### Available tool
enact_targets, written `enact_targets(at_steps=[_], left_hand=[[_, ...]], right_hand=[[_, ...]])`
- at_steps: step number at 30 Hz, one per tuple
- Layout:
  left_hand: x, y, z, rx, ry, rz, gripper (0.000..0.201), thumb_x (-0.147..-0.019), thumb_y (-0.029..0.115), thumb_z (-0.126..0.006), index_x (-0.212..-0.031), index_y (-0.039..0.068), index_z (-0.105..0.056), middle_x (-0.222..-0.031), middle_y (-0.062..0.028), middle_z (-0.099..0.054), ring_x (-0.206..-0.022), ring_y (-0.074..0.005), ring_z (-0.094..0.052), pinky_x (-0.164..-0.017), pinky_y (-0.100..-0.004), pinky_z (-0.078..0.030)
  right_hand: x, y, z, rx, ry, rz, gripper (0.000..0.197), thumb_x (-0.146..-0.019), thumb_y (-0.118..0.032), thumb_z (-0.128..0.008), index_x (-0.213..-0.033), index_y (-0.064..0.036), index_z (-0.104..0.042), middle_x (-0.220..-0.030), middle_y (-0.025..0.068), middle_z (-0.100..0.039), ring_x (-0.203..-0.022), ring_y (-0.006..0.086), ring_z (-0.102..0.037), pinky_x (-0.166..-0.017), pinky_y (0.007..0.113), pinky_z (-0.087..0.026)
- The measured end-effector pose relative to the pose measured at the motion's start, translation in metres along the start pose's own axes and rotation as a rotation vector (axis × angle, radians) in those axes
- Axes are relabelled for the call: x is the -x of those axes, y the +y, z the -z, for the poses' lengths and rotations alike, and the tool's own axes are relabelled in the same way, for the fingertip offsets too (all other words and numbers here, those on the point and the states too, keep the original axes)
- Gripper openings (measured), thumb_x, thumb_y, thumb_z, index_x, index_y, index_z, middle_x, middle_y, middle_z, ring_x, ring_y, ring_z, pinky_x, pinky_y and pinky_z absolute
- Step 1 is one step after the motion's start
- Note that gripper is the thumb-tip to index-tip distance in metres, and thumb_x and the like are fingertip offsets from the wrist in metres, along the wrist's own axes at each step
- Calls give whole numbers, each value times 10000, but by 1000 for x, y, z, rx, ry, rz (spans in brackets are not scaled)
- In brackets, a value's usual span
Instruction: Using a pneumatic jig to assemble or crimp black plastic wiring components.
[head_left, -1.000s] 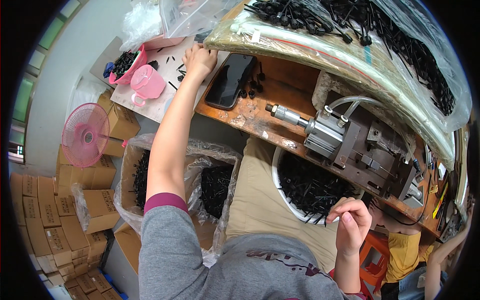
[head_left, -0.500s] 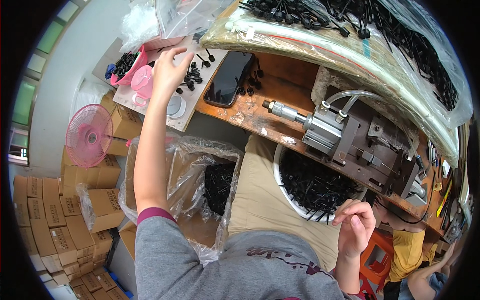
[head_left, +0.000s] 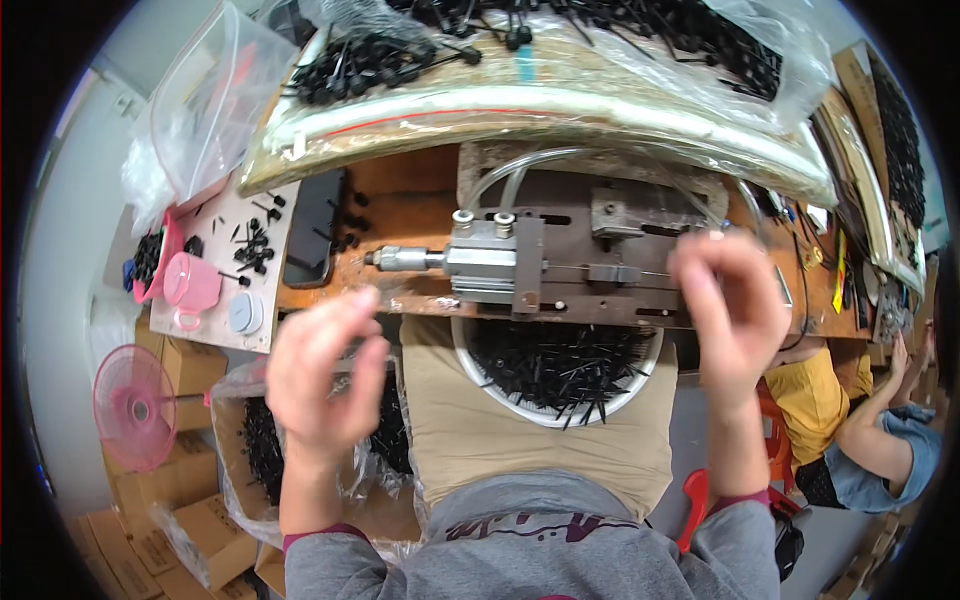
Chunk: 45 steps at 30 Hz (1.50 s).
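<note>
My left hand (head_left: 330,375), smeared by motion, is above the plastic-lined carton, left of my lap. A gap shows between its thumb and fingers, with nothing visible in it. My right hand (head_left: 735,310) is at the right end of the bench machine (head_left: 480,262), fingers curled and tips close together. Blur hides whatever they may hold. The machine has a silver cylinder, clear air tubes and a small metal block (head_left: 614,273) on a dark base. A white basket (head_left: 458,362) of black, thin-stemmed plastic parts (head_left: 560,365) sits at my lap, below the bench edge.
A phone (head_left: 314,225) and loose black parts (head_left: 255,245) lie left of the machine, near a pink cup (head_left: 192,284) and a white round container (head_left: 245,313). A pink fan (head_left: 135,408) stands lower left. Wrapped padding (head_left: 560,105) spans the back. Another person's arm (head_left: 880,430) is at right.
My left hand has come back from the side table toward my lap. My right hand has risen from beside the basket to the machine's right end. The view has turned rightward.
</note>
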<state>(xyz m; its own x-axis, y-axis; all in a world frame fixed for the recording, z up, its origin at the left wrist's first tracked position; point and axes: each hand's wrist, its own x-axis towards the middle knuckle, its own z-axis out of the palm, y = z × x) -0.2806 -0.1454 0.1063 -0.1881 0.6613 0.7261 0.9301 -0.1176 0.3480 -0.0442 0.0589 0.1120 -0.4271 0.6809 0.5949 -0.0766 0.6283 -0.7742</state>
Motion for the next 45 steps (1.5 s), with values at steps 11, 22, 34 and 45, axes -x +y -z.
enact_targets(at_steps=[11, 22, 34, 45], left_hand=[[25, 42, -49, 348, -53, -142, 424, -759, -38, -687, -1163, 37, -580, -1013, -142, -704, -567, -159, -622, -496, -256, -456], [59, 49, -57, 407, -75, 43, 465, -779, -119, -590, -1209, 26, -491, -877, -151, -705, -573, -167, -659, -533, -261, -522], [67, 36, -65, 488, -20, 181, 462, -830, -79, -562, -1268, 39, -477, -878, -169, -706, -563, -167, -662, -513, -254, -523], [71, 33, -62, 533, -33, 221, 504, -805, -90, -563, -1281, 39, -458, -885, -191, -709, -571, -169, -670, -528, -255, -529]], right_hand=[[-237, 73, -36, 675, -169, 194, 270, -788, -235, -685, -919, -1, -720, -896, 179, -717, -871, 287, -696, -778, 363, -546], [-346, 125, -107, 858, -311, 208, 580, -864, -249, -501, -1387, -3, -453, -1430, 238, -433, -1337, 369, -401, -1103, 433, -343], [-320, 75, -173, 1014, -291, -113, 965, -650, -598, -741, -1384, -36, -465, -1455, 211, -421, -1366, 376, -363, -1107, 509, -313], [-324, 77, -166, 1045, -459, -193, 787, -621, -507, -804, -1237, -58, -607, -1314, 198, -567, -1198, 395, -542, -981, 490, -466]])
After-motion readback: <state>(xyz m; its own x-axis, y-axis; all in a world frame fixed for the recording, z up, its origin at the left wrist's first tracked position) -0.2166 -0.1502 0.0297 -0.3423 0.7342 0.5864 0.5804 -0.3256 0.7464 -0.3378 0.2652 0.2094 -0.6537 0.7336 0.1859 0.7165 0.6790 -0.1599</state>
